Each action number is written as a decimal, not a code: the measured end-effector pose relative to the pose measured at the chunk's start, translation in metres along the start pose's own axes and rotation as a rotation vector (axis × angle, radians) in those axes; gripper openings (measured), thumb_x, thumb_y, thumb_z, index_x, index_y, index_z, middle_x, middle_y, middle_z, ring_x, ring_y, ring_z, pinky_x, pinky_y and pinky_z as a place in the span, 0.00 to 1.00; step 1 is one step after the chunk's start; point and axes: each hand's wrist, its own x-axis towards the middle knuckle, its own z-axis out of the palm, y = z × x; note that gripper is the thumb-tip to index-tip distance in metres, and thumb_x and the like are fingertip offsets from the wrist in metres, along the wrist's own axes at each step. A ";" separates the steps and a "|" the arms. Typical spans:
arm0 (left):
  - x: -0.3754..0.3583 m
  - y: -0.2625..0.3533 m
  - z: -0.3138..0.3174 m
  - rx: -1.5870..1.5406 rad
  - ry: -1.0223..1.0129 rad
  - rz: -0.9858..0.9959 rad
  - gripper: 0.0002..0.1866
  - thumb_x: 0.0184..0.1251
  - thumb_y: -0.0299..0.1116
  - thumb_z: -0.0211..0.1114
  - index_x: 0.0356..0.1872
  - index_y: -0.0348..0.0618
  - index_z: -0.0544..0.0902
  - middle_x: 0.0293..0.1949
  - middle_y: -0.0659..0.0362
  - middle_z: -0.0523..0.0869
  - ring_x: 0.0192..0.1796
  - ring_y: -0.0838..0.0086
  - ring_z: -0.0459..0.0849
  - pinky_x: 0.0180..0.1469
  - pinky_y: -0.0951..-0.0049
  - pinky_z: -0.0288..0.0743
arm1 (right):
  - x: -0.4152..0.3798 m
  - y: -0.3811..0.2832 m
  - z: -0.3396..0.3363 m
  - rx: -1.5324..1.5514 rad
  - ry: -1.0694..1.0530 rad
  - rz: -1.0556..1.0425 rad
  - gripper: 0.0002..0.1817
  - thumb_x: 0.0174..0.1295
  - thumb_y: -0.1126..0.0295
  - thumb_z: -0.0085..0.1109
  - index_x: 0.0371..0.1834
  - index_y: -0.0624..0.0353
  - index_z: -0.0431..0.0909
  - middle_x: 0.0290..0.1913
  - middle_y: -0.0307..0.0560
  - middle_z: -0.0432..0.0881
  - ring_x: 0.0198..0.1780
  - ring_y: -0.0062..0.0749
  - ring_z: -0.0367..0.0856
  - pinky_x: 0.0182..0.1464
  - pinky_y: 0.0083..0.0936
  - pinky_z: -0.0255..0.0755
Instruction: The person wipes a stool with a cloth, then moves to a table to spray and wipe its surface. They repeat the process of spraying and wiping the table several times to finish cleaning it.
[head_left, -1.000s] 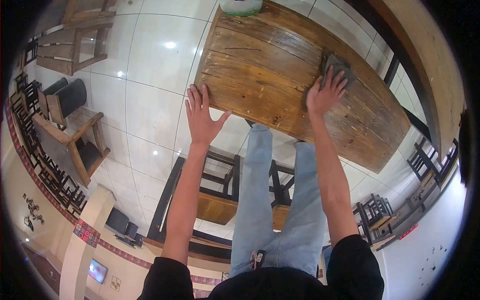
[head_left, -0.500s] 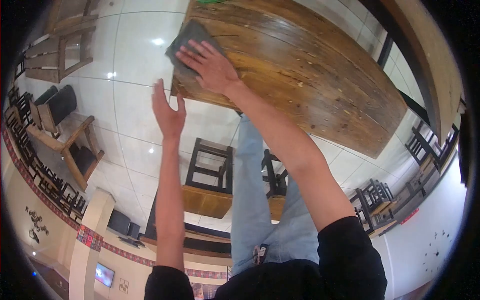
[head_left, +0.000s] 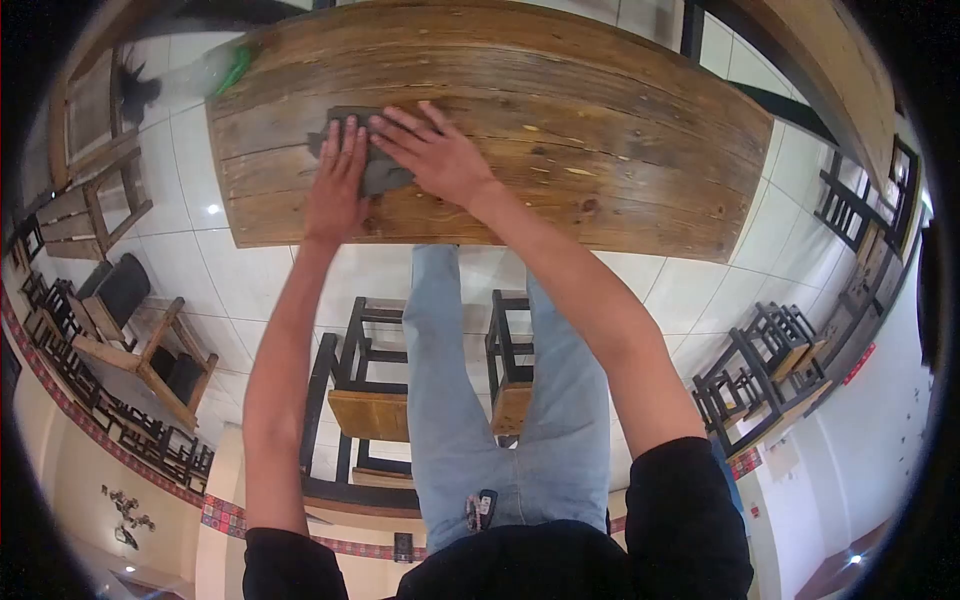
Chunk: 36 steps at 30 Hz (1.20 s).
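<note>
A dark grey cloth [head_left: 385, 178] lies flat on the wooden table [head_left: 600, 150], left of the table's middle. My left hand [head_left: 338, 185] rests on the cloth's left part, its fingers stretched out. On the cloth's upper right edge lies my right hand [head_left: 437, 158], palm down with fingers spread. Small pale flecks show on the tabletop to the right of my hands. Near the table's upper left corner is a green object [head_left: 232, 70], blurred, with something clear beside it.
Two stools [head_left: 372, 405] [head_left: 512, 400] stand on the white tiled floor below the table, beside my legs. Wooden chairs [head_left: 150, 355] are at the left, and dark stacked chairs [head_left: 765, 350] at the right.
The cloth and my right hand have moved from the table's left edge inward over the wood. My left hand has come from above the floor onto the cloth. The view has turned.
</note>
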 end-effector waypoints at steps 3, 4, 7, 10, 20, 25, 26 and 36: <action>0.045 0.087 0.020 0.018 -0.011 -0.004 0.58 0.51 0.31 0.78 0.86 0.35 0.58 0.89 0.45 0.52 0.90 0.44 0.45 0.88 0.44 0.48 | -0.067 0.054 -0.016 0.084 -0.105 0.105 0.46 0.63 0.57 0.67 0.88 0.40 0.61 0.91 0.28 0.55 0.91 0.28 0.47 0.91 0.49 0.39; 0.061 0.118 0.028 0.034 -0.009 -0.029 0.57 0.52 0.31 0.77 0.86 0.33 0.58 0.88 0.44 0.52 0.90 0.43 0.45 0.89 0.45 0.48 | -0.088 0.073 -0.022 0.091 -0.091 0.114 0.46 0.63 0.57 0.67 0.88 0.40 0.61 0.91 0.28 0.55 0.91 0.28 0.47 0.91 0.49 0.39; 0.106 0.201 0.053 0.031 0.020 -0.010 0.53 0.56 0.30 0.73 0.86 0.35 0.59 0.89 0.46 0.52 0.90 0.45 0.45 0.89 0.46 0.45 | -0.162 0.127 -0.041 0.092 -0.148 0.211 0.49 0.62 0.57 0.70 0.89 0.38 0.59 0.91 0.28 0.53 0.92 0.28 0.45 0.91 0.50 0.39; 0.149 0.280 0.075 -0.108 0.001 0.102 0.55 0.55 0.27 0.72 0.87 0.35 0.55 0.89 0.45 0.50 0.91 0.46 0.43 0.90 0.45 0.42 | -0.247 0.174 -0.052 0.223 -0.177 0.360 0.51 0.60 0.62 0.70 0.90 0.39 0.57 0.92 0.31 0.53 0.91 0.31 0.46 0.90 0.51 0.39; 0.237 0.518 0.169 -0.019 -0.041 0.511 0.33 0.77 0.36 0.56 0.83 0.50 0.69 0.88 0.63 0.60 0.91 0.64 0.48 0.91 0.56 0.41 | -0.480 0.198 -0.051 0.039 0.073 0.988 0.48 0.63 0.67 0.58 0.90 0.53 0.54 0.92 0.47 0.51 0.92 0.50 0.41 0.89 0.61 0.29; 0.212 0.484 0.168 0.021 -0.071 0.519 0.29 0.83 0.40 0.52 0.82 0.53 0.72 0.88 0.68 0.61 0.90 0.71 0.49 0.91 0.59 0.43 | -0.444 0.146 -0.035 0.023 0.146 1.049 0.46 0.65 0.66 0.54 0.89 0.64 0.54 0.90 0.60 0.51 0.91 0.60 0.40 0.88 0.62 0.31; 0.205 0.459 0.163 0.028 -0.078 0.577 0.29 0.82 0.41 0.53 0.82 0.54 0.71 0.88 0.68 0.61 0.90 0.72 0.49 0.91 0.60 0.43 | -0.426 0.132 -0.031 0.068 0.182 1.054 0.45 0.65 0.66 0.53 0.88 0.66 0.54 0.90 0.64 0.51 0.91 0.62 0.41 0.88 0.62 0.33; 0.088 0.147 0.065 -0.195 0.026 0.495 0.41 0.66 0.24 0.63 0.84 0.49 0.67 0.88 0.61 0.61 0.90 0.64 0.54 0.90 0.56 0.51 | -0.174 -0.014 -0.006 0.311 0.168 0.851 0.49 0.57 0.70 0.63 0.86 0.66 0.58 0.89 0.64 0.54 0.90 0.59 0.46 0.88 0.57 0.42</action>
